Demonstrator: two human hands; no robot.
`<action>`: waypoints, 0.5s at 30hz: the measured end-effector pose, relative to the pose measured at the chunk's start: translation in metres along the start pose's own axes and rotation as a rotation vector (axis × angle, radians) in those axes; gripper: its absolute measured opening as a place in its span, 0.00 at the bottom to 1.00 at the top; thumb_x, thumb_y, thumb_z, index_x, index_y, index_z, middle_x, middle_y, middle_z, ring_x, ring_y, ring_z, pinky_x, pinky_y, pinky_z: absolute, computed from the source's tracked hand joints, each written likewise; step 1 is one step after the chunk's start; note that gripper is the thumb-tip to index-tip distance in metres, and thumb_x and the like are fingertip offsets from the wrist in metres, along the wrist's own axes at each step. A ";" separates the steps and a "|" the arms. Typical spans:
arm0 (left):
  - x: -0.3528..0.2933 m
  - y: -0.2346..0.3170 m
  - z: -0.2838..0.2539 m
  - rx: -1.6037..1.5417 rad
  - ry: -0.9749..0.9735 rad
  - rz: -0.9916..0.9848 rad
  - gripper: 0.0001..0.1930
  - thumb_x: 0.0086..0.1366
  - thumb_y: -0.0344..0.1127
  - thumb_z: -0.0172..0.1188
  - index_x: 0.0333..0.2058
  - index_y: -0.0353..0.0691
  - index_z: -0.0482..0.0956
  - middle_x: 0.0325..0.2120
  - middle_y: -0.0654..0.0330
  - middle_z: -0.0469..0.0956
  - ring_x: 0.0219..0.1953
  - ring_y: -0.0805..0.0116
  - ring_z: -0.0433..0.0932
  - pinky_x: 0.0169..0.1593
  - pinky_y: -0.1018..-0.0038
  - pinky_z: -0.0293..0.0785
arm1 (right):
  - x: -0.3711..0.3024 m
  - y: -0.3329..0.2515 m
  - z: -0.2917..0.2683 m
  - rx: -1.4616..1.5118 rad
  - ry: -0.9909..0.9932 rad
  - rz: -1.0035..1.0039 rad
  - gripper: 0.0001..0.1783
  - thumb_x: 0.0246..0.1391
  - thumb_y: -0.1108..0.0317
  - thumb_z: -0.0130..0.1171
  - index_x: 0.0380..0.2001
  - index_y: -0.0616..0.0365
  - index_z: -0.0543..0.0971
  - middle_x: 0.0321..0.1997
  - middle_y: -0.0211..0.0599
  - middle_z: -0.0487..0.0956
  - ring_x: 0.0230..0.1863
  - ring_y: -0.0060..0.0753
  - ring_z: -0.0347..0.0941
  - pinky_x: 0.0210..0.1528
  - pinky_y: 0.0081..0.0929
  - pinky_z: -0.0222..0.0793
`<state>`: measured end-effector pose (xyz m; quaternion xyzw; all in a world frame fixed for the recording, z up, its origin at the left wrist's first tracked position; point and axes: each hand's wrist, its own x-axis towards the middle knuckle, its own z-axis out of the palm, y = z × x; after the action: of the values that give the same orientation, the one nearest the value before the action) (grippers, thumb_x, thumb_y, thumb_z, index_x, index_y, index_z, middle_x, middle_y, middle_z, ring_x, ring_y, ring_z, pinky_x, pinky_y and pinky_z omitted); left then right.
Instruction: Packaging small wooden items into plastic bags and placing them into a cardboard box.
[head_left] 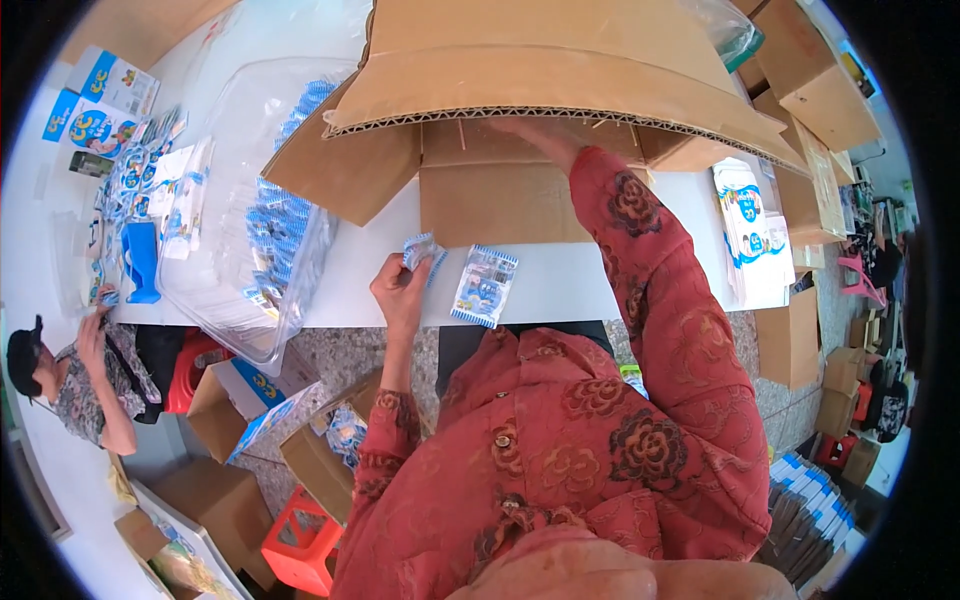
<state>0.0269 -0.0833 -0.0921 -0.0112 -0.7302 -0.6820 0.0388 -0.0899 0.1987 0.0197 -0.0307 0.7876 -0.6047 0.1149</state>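
My left hand is closed on a small blue-and-white packet, held just above the table's front edge. Beside it on the white table lies another blue-and-white packet, flat and untouched. My right arm reaches into a large open cardboard box lying with its mouth toward me. Only the back of my right hand shows beneath the box's upper flap; its fingers are hidden inside. To the left of the box, a clear plastic tub holds many similar packets in rows.
At the far left, another person sits by loose packets and small printed boxes. Flat white-and-blue cartons are stacked at the table's right. Brown boxes and a red stool stand on the floor.
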 end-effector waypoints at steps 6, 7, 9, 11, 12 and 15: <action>0.002 -0.001 0.002 0.011 -0.001 -0.001 0.05 0.55 0.22 0.61 0.32 0.32 0.77 0.26 0.69 0.75 0.27 0.84 0.68 0.31 0.86 0.65 | 0.052 0.035 0.009 -0.160 -0.161 -0.003 0.23 0.54 0.52 0.51 0.44 0.59 0.75 0.51 0.41 0.73 0.54 0.32 0.66 0.57 0.28 0.57; 0.002 -0.002 0.001 0.015 0.004 -0.004 0.05 0.55 0.22 0.61 0.32 0.32 0.77 0.26 0.69 0.75 0.27 0.84 0.68 0.31 0.86 0.65 | 0.057 0.034 0.012 -0.347 -0.199 -0.062 0.22 0.54 0.49 0.50 0.41 0.56 0.74 0.41 0.38 0.74 0.45 0.33 0.68 0.49 0.29 0.60; 0.001 -0.001 -0.001 0.051 0.010 0.005 0.05 0.55 0.23 0.61 0.32 0.32 0.77 0.26 0.69 0.75 0.26 0.85 0.68 0.30 0.86 0.64 | 0.059 0.023 0.023 -0.531 -0.242 -0.124 0.22 0.54 0.46 0.48 0.38 0.54 0.74 0.30 0.35 0.75 0.36 0.33 0.70 0.41 0.31 0.64; 0.000 0.002 0.003 0.011 0.051 0.016 0.04 0.53 0.23 0.62 0.27 0.33 0.75 0.21 0.71 0.71 0.23 0.85 0.62 0.27 0.86 0.59 | 0.059 0.017 0.039 -0.729 -0.044 -0.356 0.19 0.51 0.51 0.51 0.30 0.57 0.70 0.24 0.42 0.72 0.33 0.37 0.71 0.39 0.32 0.65; 0.002 0.005 0.009 -0.037 0.070 0.034 0.06 0.52 0.24 0.63 0.22 0.34 0.73 0.17 0.73 0.66 0.20 0.86 0.57 0.23 0.85 0.53 | 0.066 0.027 0.035 -0.730 -0.030 -0.349 0.19 0.51 0.51 0.51 0.30 0.57 0.70 0.24 0.42 0.72 0.33 0.37 0.71 0.39 0.32 0.65; 0.003 0.009 0.012 -0.007 0.057 0.039 0.06 0.52 0.24 0.63 0.22 0.34 0.73 0.17 0.73 0.66 0.20 0.86 0.57 0.23 0.85 0.54 | 0.083 0.034 0.038 -0.950 -0.110 -0.306 0.15 0.48 0.57 0.50 0.32 0.57 0.72 0.26 0.42 0.74 0.32 0.39 0.73 0.37 0.36 0.67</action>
<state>0.0245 -0.0710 -0.0834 -0.0061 -0.7261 -0.6838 0.0725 -0.1595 0.1566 -0.0339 -0.2265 0.9551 -0.1869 0.0395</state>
